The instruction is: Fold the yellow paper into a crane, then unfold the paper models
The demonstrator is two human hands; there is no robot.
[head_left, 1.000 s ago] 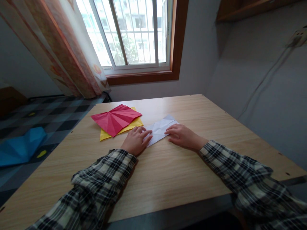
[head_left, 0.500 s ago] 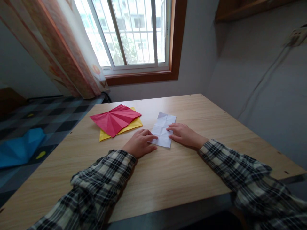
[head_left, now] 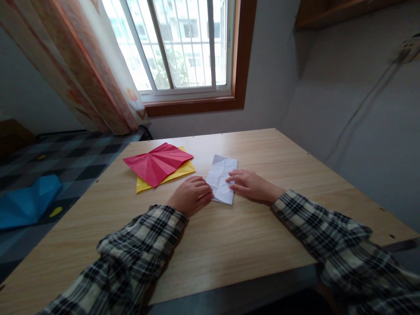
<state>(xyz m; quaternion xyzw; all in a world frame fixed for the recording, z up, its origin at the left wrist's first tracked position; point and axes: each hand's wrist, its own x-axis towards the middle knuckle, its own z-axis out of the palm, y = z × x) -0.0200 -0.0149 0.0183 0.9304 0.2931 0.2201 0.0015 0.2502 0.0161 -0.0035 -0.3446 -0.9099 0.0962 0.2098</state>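
A folded white paper (head_left: 221,177) with crossing creases lies on the wooden table, its length running away from me. My left hand (head_left: 192,194) is at its near left edge, with thumb and fingers closed together on that edge. From the right, my right hand (head_left: 251,184) reaches over the paper's right edge. Its fingers are stretched out and slightly apart, with the tips resting on the sheet. Left of the white paper, a creased red paper (head_left: 157,164) lies fanned over a yellow paper (head_left: 177,175), and neither hand touches them.
The light wooden table (head_left: 236,249) extends around both hands. On the checked cloth (head_left: 82,151) to the left rests a folded blue paper (head_left: 29,201). A window (head_left: 183,48) with a curtain (head_left: 75,57) stands behind, and a cable (head_left: 357,109) hangs along the right wall.
The white paper has shifted slightly left and turned a little. My left fingers have drawn back from its surface and closed at its edge. The right hand has barely moved.
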